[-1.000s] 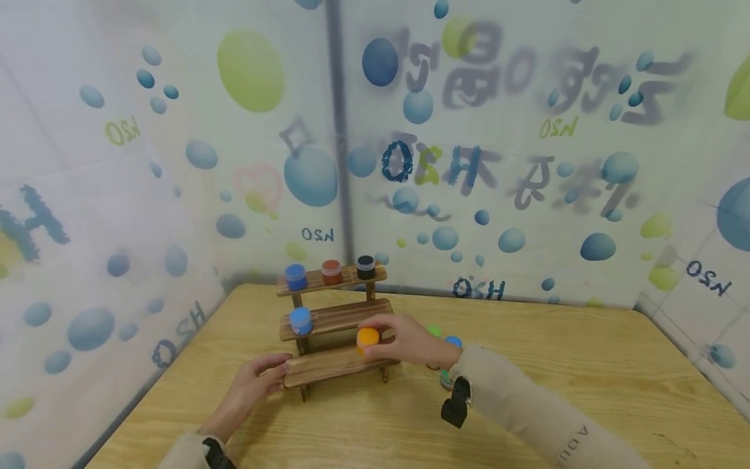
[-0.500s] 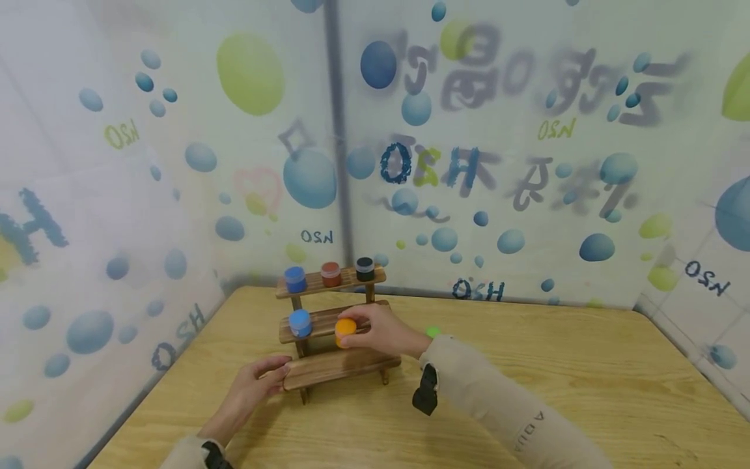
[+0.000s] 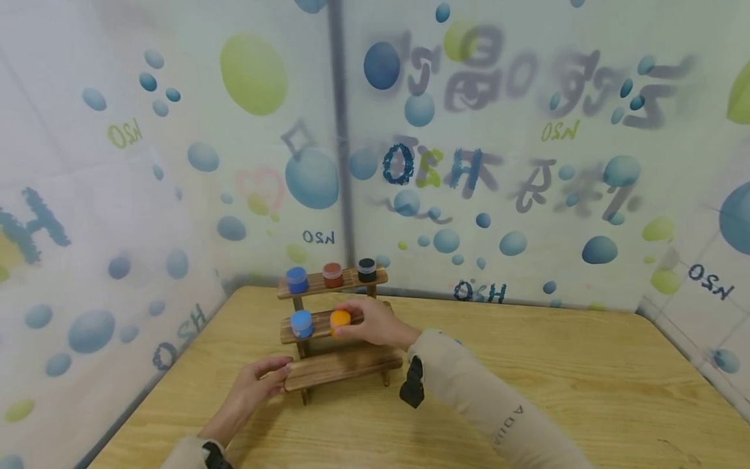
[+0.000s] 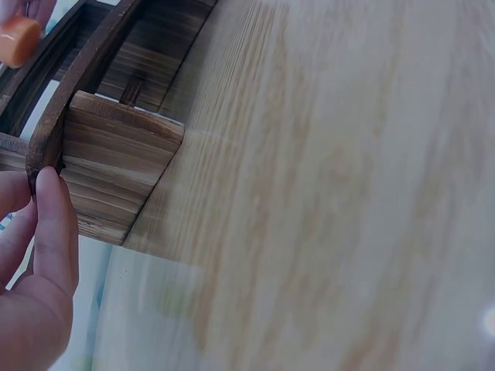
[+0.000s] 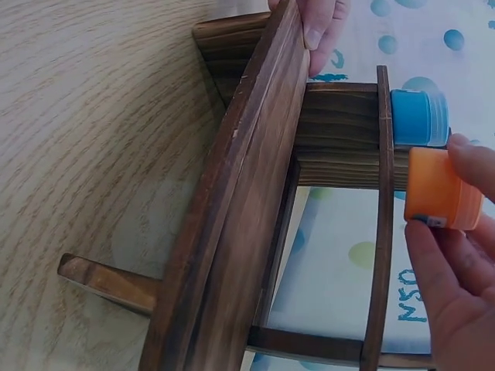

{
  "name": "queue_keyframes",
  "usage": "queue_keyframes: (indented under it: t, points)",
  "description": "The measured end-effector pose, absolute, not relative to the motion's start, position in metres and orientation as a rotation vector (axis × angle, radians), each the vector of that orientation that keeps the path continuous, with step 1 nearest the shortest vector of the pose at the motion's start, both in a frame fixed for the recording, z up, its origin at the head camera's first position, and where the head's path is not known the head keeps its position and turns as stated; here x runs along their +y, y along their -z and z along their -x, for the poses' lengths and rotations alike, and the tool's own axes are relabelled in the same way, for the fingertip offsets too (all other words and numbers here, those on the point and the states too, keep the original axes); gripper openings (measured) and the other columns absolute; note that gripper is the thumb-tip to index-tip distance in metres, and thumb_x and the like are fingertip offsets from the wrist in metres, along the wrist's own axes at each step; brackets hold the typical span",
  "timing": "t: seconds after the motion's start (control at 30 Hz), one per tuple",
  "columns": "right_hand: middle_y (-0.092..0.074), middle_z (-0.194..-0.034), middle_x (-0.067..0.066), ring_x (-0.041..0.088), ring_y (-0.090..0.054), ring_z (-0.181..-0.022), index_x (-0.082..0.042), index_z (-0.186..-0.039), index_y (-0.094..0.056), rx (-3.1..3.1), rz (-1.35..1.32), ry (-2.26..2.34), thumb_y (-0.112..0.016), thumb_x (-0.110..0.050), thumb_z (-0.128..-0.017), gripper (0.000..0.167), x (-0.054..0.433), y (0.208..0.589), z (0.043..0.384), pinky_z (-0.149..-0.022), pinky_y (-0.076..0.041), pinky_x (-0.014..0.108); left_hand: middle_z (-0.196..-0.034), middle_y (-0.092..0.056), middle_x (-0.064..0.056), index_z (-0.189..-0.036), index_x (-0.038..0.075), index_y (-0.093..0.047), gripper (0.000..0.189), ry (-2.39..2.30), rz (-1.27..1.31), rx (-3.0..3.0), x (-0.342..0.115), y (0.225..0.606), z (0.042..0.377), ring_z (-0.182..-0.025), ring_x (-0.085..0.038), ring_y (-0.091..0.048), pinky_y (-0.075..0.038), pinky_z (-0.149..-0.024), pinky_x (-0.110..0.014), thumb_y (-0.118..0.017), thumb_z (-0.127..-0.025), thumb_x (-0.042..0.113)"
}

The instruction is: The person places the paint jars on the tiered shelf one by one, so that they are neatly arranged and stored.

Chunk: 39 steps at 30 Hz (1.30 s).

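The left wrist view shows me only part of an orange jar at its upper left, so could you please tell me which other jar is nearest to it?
Observer: A light blue jar stands on the middle step, left of the orange jar in the head view.
Operator: Thank you; does the right hand have a grip on the orange one?
Observer: Yes, the right hand pinches it between thumb and fingers.
Operator: And what stands on the top step, please?
Observer: Three jars: a blue jar, a red jar and a black jar.

Grained wooden rack (image 3: 342, 370), smooth plastic orange jar (image 5: 435, 187), wood-grained table (image 3: 545, 378)
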State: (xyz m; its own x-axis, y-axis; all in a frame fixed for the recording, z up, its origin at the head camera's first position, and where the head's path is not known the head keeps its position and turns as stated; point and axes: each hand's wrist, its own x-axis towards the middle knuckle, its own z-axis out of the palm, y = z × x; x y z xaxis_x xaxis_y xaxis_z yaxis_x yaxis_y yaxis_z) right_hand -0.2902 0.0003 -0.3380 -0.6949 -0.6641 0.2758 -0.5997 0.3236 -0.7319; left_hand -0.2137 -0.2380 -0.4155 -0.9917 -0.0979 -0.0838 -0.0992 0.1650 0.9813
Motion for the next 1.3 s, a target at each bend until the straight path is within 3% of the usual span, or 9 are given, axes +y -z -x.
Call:
queue_keyframes:
  t: [0.33, 0.67, 1.3]
  points:
    - [-0.061, -0.097, 0.008, 0.013, -0.056, -0.083, 0.002, -0.115, -0.055, 2.522, 1.161, 1.343, -0.068, -0.014, -0.078, 0.042, -0.004, 0.338, 0.296, -0.071, -0.046, 0.020, -0.109, -0.057, -0.015, -0.112, -0.009, -0.055, 0.033, -2.005, 0.203, 2.418, -0.236, 0.415, 0.213, -0.073, -0.014, -0.057, -0.051, -0.060, -0.025, -0.059, -0.085, 0.010]
    - [-0.060, -0.106, 0.009, 0.015, -0.055, -0.093, 0.001, -0.120, -0.051, 2.555, 1.067, 1.309, -0.068, -0.015, -0.079, 0.047, -0.009, 0.340, 0.297, -0.078, -0.045, 0.021, -0.108, -0.057, -0.016, -0.113, -0.010, -0.054, 0.036, -1.989, 0.179, 2.412, -0.238, 0.417, 0.212, -0.073, -0.013, -0.058, -0.051, -0.062, -0.025, -0.059, -0.086, 0.012]
    - [-0.061, -0.100, 0.008, 0.016, -0.057, -0.088, 0.000, -0.117, -0.054, 2.570, 1.082, 1.324, -0.070, -0.016, -0.077, 0.046, -0.010, 0.343, 0.302, -0.074, -0.046, 0.020, -0.110, -0.056, -0.016, -0.113, -0.009, -0.054, 0.034, -2.016, 0.184, 2.403, -0.239, 0.416, 0.214, -0.074, -0.013, -0.058, -0.051, -0.062, -0.025, -0.058, -0.086, 0.009]
